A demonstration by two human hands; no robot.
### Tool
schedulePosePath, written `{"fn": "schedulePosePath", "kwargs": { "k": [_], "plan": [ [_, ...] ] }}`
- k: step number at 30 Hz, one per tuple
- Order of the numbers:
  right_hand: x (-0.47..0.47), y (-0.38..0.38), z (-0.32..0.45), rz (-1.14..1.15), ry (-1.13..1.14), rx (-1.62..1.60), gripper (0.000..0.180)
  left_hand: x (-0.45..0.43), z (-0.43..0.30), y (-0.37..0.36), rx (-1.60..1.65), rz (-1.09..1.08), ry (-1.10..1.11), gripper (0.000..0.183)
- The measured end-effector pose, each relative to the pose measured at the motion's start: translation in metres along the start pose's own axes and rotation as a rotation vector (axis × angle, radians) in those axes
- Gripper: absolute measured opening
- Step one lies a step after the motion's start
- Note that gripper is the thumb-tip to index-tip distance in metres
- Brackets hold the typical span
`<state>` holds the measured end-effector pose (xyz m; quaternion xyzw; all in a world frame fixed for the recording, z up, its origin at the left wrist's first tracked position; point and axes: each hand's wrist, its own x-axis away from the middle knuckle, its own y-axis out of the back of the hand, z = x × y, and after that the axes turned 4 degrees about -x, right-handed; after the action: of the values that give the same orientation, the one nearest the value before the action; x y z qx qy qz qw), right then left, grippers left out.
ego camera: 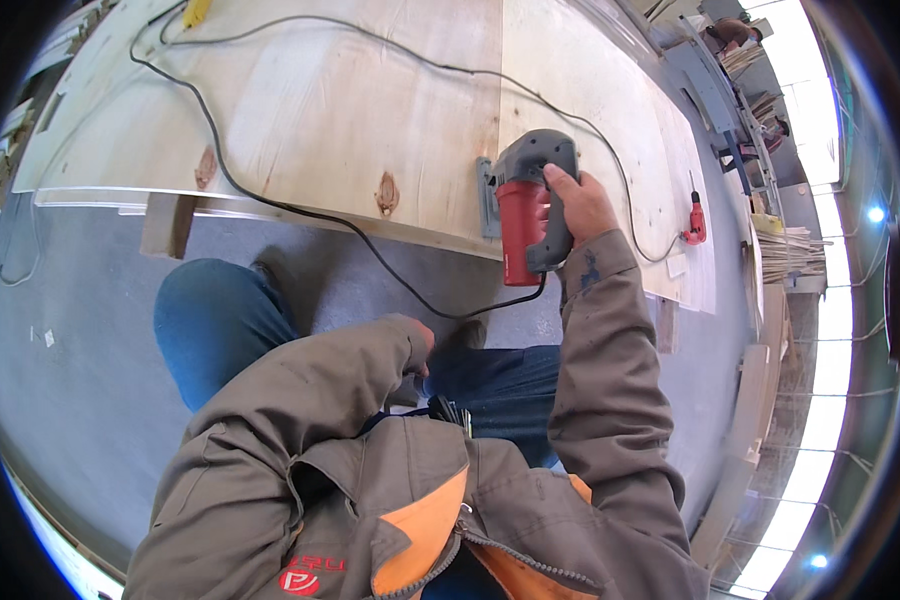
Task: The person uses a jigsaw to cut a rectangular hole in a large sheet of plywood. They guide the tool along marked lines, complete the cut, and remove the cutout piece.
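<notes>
My right hand [581,202] grips the dark grey D-shaped handle of a corded power tool with a red motor body [519,225], probably a jigsaw. Its flat metal base plate [487,199] is at the near edge of a large plywood sheet [360,112]. The tool's black cord [367,240] hangs in a loop below that edge and runs back over the sheet to the upper left. My left hand [424,345] is low in front of my body, near my thigh, mostly hidden by the sleeve; its fingers and anything in them cannot be made out.
On the sheet's right part lies a red corded drill [695,221] with a long bit. A yellow object [195,13] stands at the upper left. Wooden blocks [166,225] support the sheets. Thin wood strips [791,251] are stacked at the right, with people farther back.
</notes>
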<state>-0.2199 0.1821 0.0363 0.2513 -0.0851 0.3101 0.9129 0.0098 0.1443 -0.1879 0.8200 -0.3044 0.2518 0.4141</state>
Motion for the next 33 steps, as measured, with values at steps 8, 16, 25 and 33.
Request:
{"fn": "schedulePosePath", "kwargs": {
  "k": [8,16,25,33],
  "plan": [
    [0.008,-0.01,0.005,-0.064,-0.019,0.021,0.042,-0.044,0.037,-0.042,0.158,0.133,-0.012,0.048],
    [0.015,-0.018,0.016,-0.185,-0.039,0.016,0.036,-0.05,0.025,-0.028,0.299,0.172,-0.099,0.048],
    [0.012,-0.019,0.012,-0.156,-0.027,-0.043,0.038,-0.051,0.024,-0.034,0.267,0.092,-0.097,0.048],
    [0.009,-0.016,0.016,-0.121,-0.052,-0.002,0.04,-0.023,0.005,0.009,0.274,0.008,-0.065,0.041]
  ]
}}
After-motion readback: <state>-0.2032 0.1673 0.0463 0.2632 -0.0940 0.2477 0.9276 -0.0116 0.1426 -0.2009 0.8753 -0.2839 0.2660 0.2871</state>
